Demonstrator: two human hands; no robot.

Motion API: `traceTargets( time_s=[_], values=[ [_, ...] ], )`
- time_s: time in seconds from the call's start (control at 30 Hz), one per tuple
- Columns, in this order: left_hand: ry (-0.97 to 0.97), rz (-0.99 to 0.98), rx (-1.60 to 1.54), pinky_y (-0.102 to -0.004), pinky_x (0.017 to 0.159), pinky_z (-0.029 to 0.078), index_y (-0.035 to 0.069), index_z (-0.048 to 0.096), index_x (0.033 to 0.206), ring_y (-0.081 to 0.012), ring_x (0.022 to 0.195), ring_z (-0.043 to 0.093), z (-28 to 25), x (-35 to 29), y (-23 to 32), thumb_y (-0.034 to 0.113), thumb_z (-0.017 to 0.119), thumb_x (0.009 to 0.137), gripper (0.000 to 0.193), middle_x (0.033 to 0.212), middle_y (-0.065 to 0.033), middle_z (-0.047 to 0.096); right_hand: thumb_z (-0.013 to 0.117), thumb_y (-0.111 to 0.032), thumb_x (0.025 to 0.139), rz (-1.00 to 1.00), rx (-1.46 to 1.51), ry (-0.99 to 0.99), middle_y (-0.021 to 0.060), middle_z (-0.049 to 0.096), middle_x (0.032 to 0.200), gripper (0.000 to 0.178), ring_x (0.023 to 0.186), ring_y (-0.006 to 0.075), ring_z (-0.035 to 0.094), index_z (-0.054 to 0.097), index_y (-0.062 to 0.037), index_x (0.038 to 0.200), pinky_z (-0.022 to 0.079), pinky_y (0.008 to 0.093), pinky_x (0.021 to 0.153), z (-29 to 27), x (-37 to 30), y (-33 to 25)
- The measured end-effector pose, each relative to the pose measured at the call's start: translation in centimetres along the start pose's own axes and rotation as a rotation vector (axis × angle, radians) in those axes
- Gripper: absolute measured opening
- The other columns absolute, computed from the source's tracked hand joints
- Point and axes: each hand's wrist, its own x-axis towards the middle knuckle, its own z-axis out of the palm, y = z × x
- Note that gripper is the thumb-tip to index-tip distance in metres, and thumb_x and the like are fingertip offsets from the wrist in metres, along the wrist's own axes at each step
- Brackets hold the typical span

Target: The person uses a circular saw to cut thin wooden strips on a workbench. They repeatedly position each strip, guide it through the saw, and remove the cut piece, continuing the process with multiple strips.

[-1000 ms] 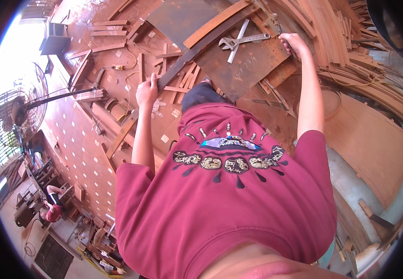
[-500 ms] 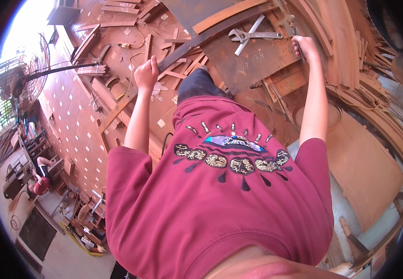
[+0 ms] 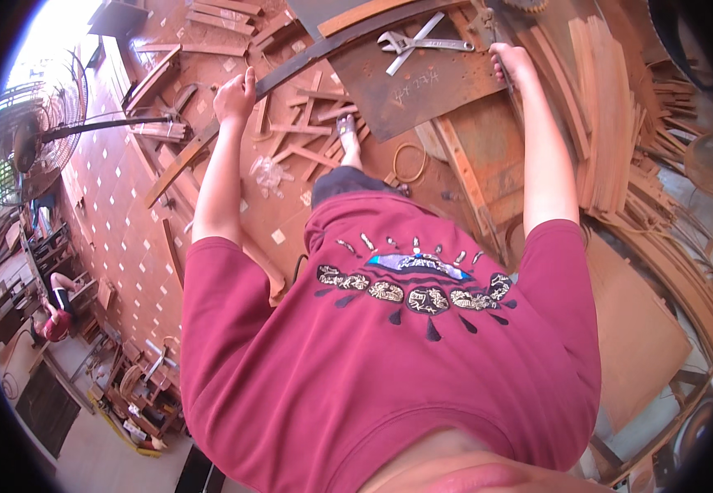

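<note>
My left hand (image 3: 235, 97) is closed around a long wooden strip (image 3: 177, 171), whose pale end sticks out behind the hand. Ahead of the hand a long dark edge (image 3: 315, 53) runs along the same line over the metal table (image 3: 381, 107); I cannot tell whether it is the same piece. My right hand (image 3: 512, 66) grips a thin dark rod at the table's right edge, mostly hidden by the fingers. Between the hands, nearer the right, an adjustable wrench (image 3: 447, 44) lies crossed with a white strip (image 3: 406, 59).
A toothed round blade (image 3: 527, 3) shows beyond the table. Curved wooden pieces (image 3: 599, 107) are stacked at right, near a large flat board (image 3: 632, 345). Wood offcuts (image 3: 311, 127) litter the tiled floor. A fan (image 3: 23, 135) stands left; another person (image 3: 56, 324) sits farther off.
I have stepped forward, and one foot now shows among the offcuts. My left hand and the wooden strip have moved forward and left. My right hand still grips the rod.
</note>
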Motion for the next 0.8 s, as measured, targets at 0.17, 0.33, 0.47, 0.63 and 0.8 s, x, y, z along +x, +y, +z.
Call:
traceTargets(
  time_s=[0.17,0.33,0.47,0.63,0.8],
  values=[
    [0.428,0.292,-0.197,-0.0511,0.102,0.045,0.005,0.066,0.127,-0.0376,0.122,0.059,1.1,9.3,6.4,0.048,0.059,0.102,0.051,0.133,-0.0174,0.061,0.068,-0.029,0.081,0.042,0.016,-0.004,0.0051,0.060,0.062,0.028,0.050,0.0169,0.057,0.065,-0.0023,0.074,0.049,0.0348,0.051,2.7,3.7,-5.3],
    [0.364,0.538,-0.273,-0.0485,0.114,0.037,0.000,0.057,0.139,-0.0364,0.137,0.049,1.2,16.6,17.0,0.048,0.058,0.101,0.061,0.145,-0.0193,0.055,0.069,-0.030,0.084,0.049,0.036,0.000,0.0057,0.059,0.062,0.029,0.050,0.0169,0.056,0.064,-0.0024,0.075,0.048,0.0350,0.050,5.5,6.9,-10.6],
    [0.351,0.463,-0.195,-0.0478,0.112,0.039,0.000,0.057,0.140,-0.0349,0.133,0.051,2.3,19.7,20.5,0.053,0.061,0.098,0.067,0.138,-0.0165,0.057,0.069,-0.029,0.084,0.057,0.011,0.043,0.0063,0.059,0.061,0.030,0.050,0.0177,0.056,0.064,-0.0019,0.073,0.048,0.0359,0.050,6.6,8.9,-13.6],
    [0.415,0.410,-0.042,-0.0472,0.108,0.039,-0.001,0.058,0.138,-0.0331,0.121,0.053,3.8,21.0,20.1,0.060,0.060,0.094,0.075,0.131,-0.0137,0.058,0.069,-0.028,0.084,0.074,0.009,0.022,0.0060,0.059,0.060,0.030,0.049,0.0174,0.056,0.064,-0.0010,0.072,0.047,0.0352,0.048,6.9,8.5,-14.4],
    [0.431,0.334,-0.047,-0.0466,0.106,0.039,0.001,0.060,0.128,-0.0320,0.119,0.053,3.7,21.1,20.6,0.061,0.059,0.095,0.069,0.125,-0.0135,0.060,0.069,-0.023,0.089,0.044,-0.006,0.034,0.0049,0.061,0.062,0.026,0.047,0.0161,0.056,0.064,-0.0019,0.076,0.047,0.0329,0.046,7.3,8.3,-14.7]
  ],
)
